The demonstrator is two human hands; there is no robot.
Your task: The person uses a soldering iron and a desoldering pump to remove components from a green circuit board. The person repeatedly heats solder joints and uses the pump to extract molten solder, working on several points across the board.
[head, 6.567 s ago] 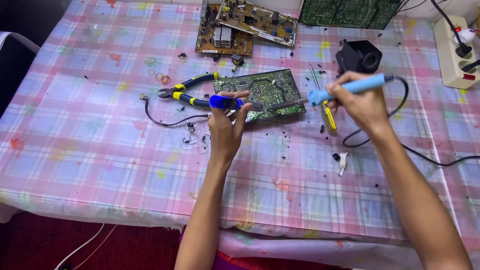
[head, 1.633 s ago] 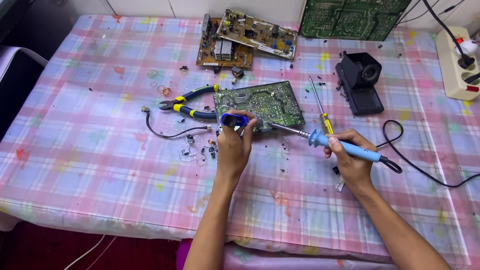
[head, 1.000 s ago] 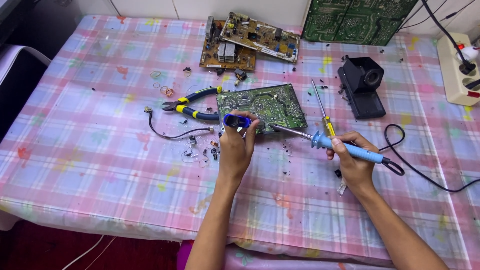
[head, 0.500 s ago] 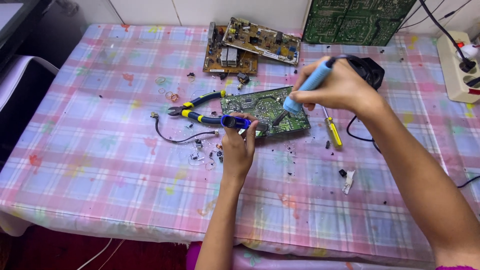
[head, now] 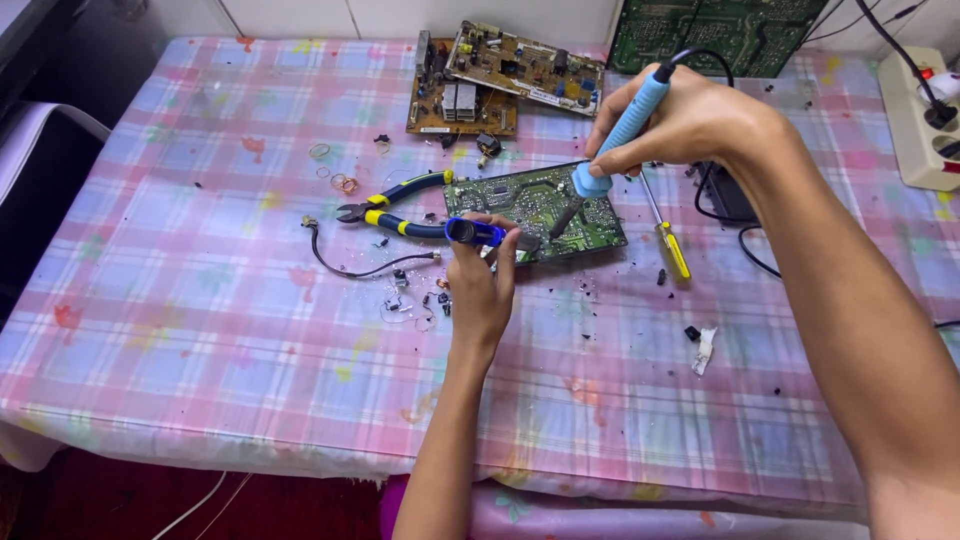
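We note the right hand (head: 690,115) clamped on the soldering iron (head: 620,130), tip down on the green circuit board (head: 535,205); left hand (head: 482,285) closed around the blue desoldering pump (head: 475,232) just ahead of it. Removed bits lie left of that hand; work seems midway.

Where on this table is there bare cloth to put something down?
The near-left stretch of tablecloth, in front of the pliers and black wire, lies bare. So does the near strip below the left hand. Crowded: around the green board, where the right hand holds the soldering iron.
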